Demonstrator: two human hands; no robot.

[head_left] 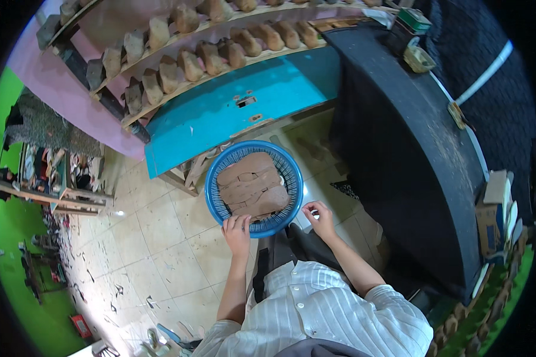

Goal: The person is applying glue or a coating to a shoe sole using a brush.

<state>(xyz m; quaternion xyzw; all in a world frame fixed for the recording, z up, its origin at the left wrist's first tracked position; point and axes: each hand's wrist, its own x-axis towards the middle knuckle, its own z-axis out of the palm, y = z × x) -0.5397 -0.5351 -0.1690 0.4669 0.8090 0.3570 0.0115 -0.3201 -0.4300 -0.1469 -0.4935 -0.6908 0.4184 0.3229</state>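
A round blue plastic basket (298, 205) with slatted sides is in front of me, close to my knees. Inside it lie several flat brown sole-shaped pieces (253, 184), overlapping one another. My left hand (237, 231) is at the basket's near left rim, its fingers bent over the edge and closed on it. Just off the right side of the basket is my right hand (320, 219). Its fingers are loosely curled with a gap to the thumb, and I see nothing between them.
A turquoise bench (220, 125) stands ahead, below shelves (178, 86) lined with wooden shoe lasts. To the right is a black-covered table (411, 119) with a small yellowish container (420, 59) and a cardboard box (491, 223). Dark scraps litter the tiled floor (155, 250) at left.
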